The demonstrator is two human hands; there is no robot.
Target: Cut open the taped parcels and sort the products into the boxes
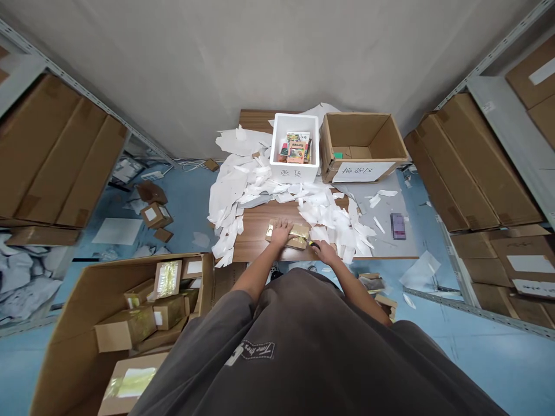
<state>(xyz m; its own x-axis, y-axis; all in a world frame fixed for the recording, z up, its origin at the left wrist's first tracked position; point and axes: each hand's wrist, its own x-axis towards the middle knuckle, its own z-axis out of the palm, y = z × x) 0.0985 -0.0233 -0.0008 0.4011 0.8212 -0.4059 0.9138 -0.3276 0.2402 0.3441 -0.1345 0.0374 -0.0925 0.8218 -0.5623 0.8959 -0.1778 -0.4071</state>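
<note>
A small flat cardboard box (299,236) with shiny yellowish tape lies on the brown wooden table (260,222), close to its front edge. My left hand (281,231) rests flat on the box's left part, fingers stretched out. At the box's right end, my right hand (324,252) is closed around a utility knife (314,244) with a yellow and black handle. The knife's tip is at the taped right end of the box; whether the blade is in the tape is too small to tell.
Torn white paper (243,173) covers much of the table. Behind stand a white foam box (295,173) holding small colourful packets and an open cardboard carton (364,164). A purple item (398,226) lies right. A large carton (69,323) of parcels stands at lower left; shelves flank both sides.
</note>
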